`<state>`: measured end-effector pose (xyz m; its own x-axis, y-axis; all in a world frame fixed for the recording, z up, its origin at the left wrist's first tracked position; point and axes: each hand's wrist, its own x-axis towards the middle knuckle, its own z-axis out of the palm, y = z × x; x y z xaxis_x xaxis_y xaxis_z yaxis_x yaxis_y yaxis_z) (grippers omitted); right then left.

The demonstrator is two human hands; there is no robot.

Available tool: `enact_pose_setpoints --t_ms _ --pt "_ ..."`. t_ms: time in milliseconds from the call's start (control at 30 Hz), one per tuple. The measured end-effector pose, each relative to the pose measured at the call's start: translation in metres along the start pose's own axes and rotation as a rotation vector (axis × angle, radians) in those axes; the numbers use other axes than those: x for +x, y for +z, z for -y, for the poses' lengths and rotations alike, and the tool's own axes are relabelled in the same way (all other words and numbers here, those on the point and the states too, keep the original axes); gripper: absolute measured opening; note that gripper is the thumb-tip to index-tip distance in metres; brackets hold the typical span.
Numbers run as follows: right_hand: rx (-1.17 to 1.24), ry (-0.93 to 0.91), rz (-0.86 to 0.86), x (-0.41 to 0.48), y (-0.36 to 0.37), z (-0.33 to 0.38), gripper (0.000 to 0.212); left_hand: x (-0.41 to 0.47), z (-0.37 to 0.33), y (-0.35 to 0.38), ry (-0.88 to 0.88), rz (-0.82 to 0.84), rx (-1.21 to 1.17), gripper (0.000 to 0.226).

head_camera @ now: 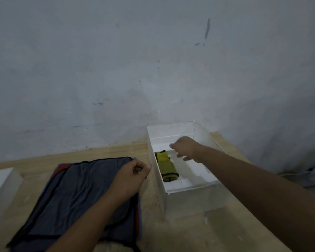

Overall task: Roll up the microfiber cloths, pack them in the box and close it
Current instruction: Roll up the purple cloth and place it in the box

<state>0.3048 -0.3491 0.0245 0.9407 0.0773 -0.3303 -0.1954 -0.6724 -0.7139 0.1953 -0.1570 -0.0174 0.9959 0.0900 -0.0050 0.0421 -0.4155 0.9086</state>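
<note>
The rolled yellow-green microfiber cloth (166, 165) lies inside the open white cardboard box (191, 187), against its left wall, with its long axis running away from the person. The right hand (186, 148) hovers over the box interior just beyond the roll, fingers loose and spread, holding nothing. Left of the box, a flat dark grey cloth with black edging (76, 193) tops a stack on the wooden table (198, 224), with red and blue edges showing beneath. The left hand (133, 174) is above the stack's far right corner, fingers loosely curled with nothing visibly held. It is the nearer hand for taking the next cloth.
</note>
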Motion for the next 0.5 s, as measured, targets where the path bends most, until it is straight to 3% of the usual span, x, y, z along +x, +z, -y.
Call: enact_pose_setpoints --t_ms 67,200,367,500 --pt "0.076 -0.078 -0.11 -0.02 0.001 0.012 0.02 -0.013 0.0 -0.013 0.008 -0.001 0.032 0.02" --pt "0.223 -0.313 -0.341 -0.083 0.016 0.042 0.033 -0.045 0.0 -0.038 0.03 -0.009 0.095 0.02" --pt "0.248 -0.524 -0.297 -0.153 0.052 0.072 0.033 -0.085 0.007 -0.077 0.034 -0.05 0.176 0.025" --pt "0.094 -0.626 -0.253 -0.183 0.098 0.078 0.032 -0.116 0.029 -0.115 0.011 -0.111 0.235 0.026"
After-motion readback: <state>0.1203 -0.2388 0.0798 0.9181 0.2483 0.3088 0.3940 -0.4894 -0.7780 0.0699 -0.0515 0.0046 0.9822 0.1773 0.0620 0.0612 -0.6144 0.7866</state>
